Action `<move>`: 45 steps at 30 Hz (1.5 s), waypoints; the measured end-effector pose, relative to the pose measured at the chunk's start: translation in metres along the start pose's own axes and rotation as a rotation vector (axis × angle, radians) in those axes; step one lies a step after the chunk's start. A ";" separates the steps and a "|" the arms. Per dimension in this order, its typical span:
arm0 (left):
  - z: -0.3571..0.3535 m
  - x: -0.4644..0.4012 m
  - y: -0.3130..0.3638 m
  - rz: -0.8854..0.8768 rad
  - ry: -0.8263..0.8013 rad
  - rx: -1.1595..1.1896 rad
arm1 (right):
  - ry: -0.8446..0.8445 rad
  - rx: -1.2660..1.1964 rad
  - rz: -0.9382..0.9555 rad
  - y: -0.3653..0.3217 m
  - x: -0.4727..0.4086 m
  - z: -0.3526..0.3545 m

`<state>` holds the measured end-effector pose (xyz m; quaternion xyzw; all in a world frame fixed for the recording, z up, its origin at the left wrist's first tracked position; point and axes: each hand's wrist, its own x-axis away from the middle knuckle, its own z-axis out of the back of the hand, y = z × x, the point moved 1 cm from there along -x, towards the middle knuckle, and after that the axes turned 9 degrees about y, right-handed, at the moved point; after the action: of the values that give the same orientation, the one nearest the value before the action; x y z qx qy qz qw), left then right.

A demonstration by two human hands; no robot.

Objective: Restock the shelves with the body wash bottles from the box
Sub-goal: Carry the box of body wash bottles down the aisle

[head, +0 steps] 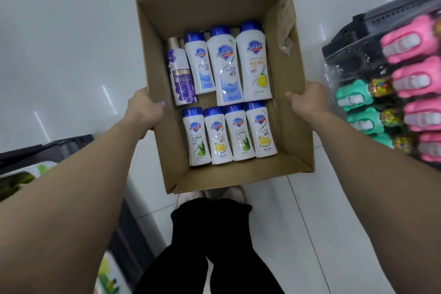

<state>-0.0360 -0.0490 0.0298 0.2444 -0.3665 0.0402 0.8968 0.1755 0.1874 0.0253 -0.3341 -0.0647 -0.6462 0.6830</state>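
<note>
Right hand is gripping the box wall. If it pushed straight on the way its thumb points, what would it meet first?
The right hand points inward across the box. Probably the lemon bottle at the right of the far row comes first, though depth is unclear.

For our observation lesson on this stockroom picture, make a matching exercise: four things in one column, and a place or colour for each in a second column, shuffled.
Things
1. purple bottle
2. left hand
3. right hand
4. pink packs

Descriptions
A. grips the box's right wall
B. far row, leftmost
C. on the rack beside the box
D. grips the box's left wall

Pairs: 1-B, 2-D, 3-A, 4-C
</note>
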 end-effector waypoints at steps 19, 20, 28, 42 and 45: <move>0.295 0.214 0.215 -0.104 -0.014 -0.047 | 0.052 -0.062 0.004 -0.199 0.200 0.296; 0.308 0.217 0.228 -0.118 -0.016 -0.057 | 0.056 -0.067 -0.003 -0.210 0.204 0.306; 0.370 0.209 0.340 -0.256 -0.084 -0.138 | 0.117 -0.164 -0.108 -0.281 0.204 0.364; 0.312 0.148 0.584 -0.446 -0.211 -0.352 | 0.206 -0.358 -0.352 -0.328 0.081 0.461; 0.287 0.140 0.644 -0.512 -0.257 -0.419 | 0.250 -0.415 -0.421 -0.328 0.060 0.488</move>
<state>-0.2787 0.3662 0.5637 0.1423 -0.4034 -0.2932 0.8550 0.0487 0.4196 0.5541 -0.3635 0.0854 -0.8087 0.4544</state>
